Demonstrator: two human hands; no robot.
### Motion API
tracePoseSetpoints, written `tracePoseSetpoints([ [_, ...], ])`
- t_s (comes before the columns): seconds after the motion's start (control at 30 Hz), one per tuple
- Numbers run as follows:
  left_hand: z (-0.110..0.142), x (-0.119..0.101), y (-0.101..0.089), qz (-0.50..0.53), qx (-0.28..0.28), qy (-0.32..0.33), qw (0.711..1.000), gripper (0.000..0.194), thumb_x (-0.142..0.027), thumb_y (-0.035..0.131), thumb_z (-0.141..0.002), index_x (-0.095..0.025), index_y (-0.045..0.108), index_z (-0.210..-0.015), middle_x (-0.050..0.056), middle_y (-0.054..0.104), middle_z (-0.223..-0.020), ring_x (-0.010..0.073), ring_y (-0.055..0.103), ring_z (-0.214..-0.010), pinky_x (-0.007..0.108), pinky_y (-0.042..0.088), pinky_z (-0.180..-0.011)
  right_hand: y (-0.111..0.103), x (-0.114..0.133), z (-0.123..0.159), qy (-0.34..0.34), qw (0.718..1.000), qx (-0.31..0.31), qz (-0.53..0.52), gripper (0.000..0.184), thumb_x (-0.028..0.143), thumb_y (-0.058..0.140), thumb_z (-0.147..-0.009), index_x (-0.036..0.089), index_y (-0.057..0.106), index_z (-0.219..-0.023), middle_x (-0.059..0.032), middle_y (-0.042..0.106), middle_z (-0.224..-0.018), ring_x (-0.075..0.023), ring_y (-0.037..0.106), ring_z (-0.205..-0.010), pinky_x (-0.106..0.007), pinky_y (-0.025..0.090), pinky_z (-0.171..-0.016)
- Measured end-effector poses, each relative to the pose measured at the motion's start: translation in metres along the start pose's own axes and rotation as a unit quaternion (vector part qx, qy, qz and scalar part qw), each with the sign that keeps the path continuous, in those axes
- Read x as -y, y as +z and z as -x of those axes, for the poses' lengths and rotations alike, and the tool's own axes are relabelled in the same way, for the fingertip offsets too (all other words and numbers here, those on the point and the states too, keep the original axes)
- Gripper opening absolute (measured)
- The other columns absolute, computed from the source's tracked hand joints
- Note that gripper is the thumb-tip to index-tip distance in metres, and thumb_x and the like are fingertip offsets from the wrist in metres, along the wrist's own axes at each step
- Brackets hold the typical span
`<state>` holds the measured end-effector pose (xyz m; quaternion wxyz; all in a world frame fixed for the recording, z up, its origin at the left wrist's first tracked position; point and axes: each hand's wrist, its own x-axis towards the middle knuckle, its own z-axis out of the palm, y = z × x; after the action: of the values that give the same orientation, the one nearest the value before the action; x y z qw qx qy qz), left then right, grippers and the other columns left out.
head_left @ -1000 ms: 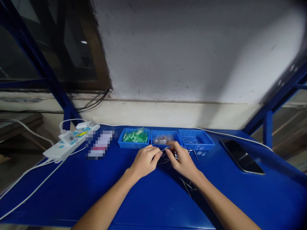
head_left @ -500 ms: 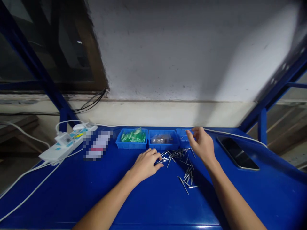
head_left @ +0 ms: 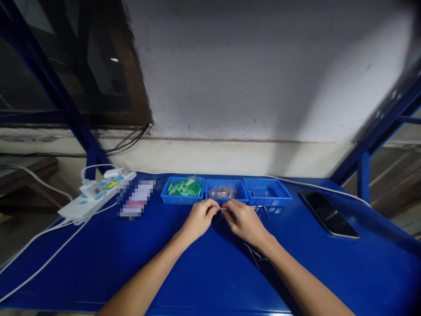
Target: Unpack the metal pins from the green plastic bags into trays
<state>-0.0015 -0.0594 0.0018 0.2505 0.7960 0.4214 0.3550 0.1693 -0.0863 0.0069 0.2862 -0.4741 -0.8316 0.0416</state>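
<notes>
My left hand (head_left: 200,218) and my right hand (head_left: 246,221) meet fingertip to fingertip just in front of the middle blue bin. Between their pinched fingers a short length of a thin metal rod (head_left: 223,209) shows; the fingers cover the rest. Under and behind my right hand lies a pile of similar loose metal rods (head_left: 265,212), mostly hidden by it. More rods (head_left: 252,253) are scattered nearer the front, partly behind my right wrist.
Three blue bins stand in a row: the left bin (head_left: 179,200) has green packets, the middle bin (head_left: 244,189) clear plastic bags, the right bin (head_left: 283,198) a few rods. A phone (head_left: 329,215) lies right. A power strip (head_left: 77,208) with white cables sits left, beside a blurred item (head_left: 136,199).
My right hand has come from over the right bin, leftward and down, to my left hand. Both now pinch a thin metal rod. The view has shifted slightly.
</notes>
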Motion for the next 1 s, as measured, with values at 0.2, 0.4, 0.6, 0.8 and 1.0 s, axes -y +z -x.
tracePoseSetpoints([
  [0.2,0.000,0.004,-0.003,-0.055,-0.018,0.034,0.998,0.021,-0.020,0.044,-0.089,-0.020,0.065,-0.088,0.003,0.069,-0.085,0.0165,0.062,-0.081,0.029,0.047,-0.077,-0.004,0.001,0.000,0.044,0.999,-0.014,0.010,0.022,0.028,0.039,-0.093,0.021,0.057,-0.082,-0.0027,0.059,-0.076,-0.0146,0.056,-0.065,-0.024,0.036,-0.060],
  [0.4,0.002,0.003,-0.004,-0.078,-0.007,0.055,0.995,0.019,-0.024,0.047,-0.090,-0.021,0.065,-0.090,0.002,0.069,-0.090,0.0171,0.061,-0.086,0.034,0.043,-0.087,0.000,0.002,0.000,0.063,0.996,-0.034,-0.053,0.027,0.029,0.035,-0.094,0.020,0.048,-0.073,-0.0013,0.055,-0.069,-0.0137,0.052,-0.061,-0.024,0.035,-0.059],
  [0.6,0.003,0.000,-0.004,-0.097,-0.009,0.065,0.993,0.023,-0.027,0.042,-0.092,-0.021,0.064,-0.088,0.002,0.069,-0.085,0.0165,0.061,-0.080,0.032,0.042,-0.083,0.000,0.003,-0.001,0.081,0.993,-0.047,-0.076,0.028,0.029,0.034,-0.094,0.020,0.045,-0.070,0.0002,0.052,-0.064,-0.0131,0.050,-0.057,-0.024,0.035,-0.057],
  [0.8,0.005,-0.003,-0.008,-0.129,-0.022,0.037,0.991,0.027,-0.028,0.041,-0.092,-0.020,0.063,-0.078,0.001,0.068,-0.077,0.0150,0.057,-0.072,0.027,0.041,-0.069,-0.005,0.000,0.001,0.027,0.997,-0.060,-0.033,0.020,0.028,0.040,-0.091,0.020,0.058,-0.088,-0.0034,0.058,-0.079,-0.0138,0.054,-0.066,-0.024,0.036,-0.061],
  [1.0,0.006,-0.007,-0.007,-0.160,-0.056,0.056,0.984,0.029,-0.027,0.041,-0.092,-0.019,0.063,-0.075,0.001,0.063,-0.070,0.0143,0.054,-0.068,0.027,0.039,-0.068,-0.004,0.002,0.002,0.015,0.997,-0.064,-0.036,0.029,0.026,0.040,-0.090,0.019,0.044,-0.062,0.0003,0.047,-0.062,-0.0111,0.044,-0.056,-0.024,0.030,-0.057],
])
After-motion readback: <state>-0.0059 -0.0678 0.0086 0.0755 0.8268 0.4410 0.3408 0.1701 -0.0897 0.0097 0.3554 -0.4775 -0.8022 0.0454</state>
